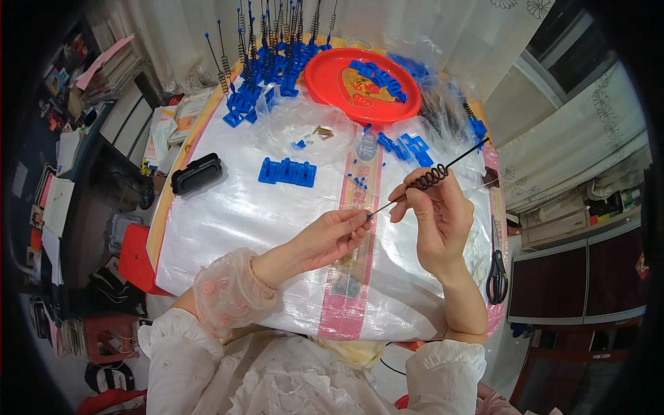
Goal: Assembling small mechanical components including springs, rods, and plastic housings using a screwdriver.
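Observation:
Above the table's middle, my right hand (443,225) grips a thin black rod with a coiled spring section (429,178). The rod slants from lower left to upper right, and its bare far end sticks out past my fingers. My left hand (325,238) is closed in a pinch at the rod's lower left end, where a small blue cap (369,217) shows at the fingertips. Just beyond lie several loose tiny blue caps (357,182). A row of blue plastic bases (288,172) sits farther left, not touched by either hand.
At the back left stand several finished-looking spring rods in blue bases (270,72). A red round tray (325,90) holds blue pieces. Brass-coloured pins (323,131) rest on a clear plastic bag (290,124). A black case (196,173) lies left, black scissors (496,277) right.

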Available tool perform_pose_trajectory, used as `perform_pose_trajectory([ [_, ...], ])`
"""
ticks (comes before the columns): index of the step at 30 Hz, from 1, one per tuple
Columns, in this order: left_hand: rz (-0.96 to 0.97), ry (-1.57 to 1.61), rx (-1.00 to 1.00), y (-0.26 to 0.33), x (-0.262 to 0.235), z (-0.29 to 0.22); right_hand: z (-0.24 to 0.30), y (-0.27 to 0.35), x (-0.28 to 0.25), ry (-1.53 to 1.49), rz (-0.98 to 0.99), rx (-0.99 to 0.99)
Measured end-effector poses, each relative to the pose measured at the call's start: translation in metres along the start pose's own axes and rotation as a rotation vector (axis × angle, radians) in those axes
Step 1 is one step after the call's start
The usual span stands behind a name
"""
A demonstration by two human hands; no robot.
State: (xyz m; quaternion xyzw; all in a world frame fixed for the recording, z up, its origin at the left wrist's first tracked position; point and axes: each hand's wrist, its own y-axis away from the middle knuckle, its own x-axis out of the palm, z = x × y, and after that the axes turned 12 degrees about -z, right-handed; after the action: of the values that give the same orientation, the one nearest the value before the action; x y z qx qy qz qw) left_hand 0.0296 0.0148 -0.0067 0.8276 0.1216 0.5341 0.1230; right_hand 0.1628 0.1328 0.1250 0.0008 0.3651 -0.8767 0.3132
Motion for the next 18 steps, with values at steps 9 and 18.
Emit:
perform_pose_trajectory([
  [9, -0.001, 0.002, -0.002, 0.0012, 0.0016, -0.0008, 0.0019, -0.0002, 0.0007, -0.041, -0.019, 0.002],
  [18, 0.006, 0.003, 0.005, 0.0005, 0.0002, -0.0002, -0.0003, 0.0004, 0.0002, -0.015, 0.009, -0.003],
])
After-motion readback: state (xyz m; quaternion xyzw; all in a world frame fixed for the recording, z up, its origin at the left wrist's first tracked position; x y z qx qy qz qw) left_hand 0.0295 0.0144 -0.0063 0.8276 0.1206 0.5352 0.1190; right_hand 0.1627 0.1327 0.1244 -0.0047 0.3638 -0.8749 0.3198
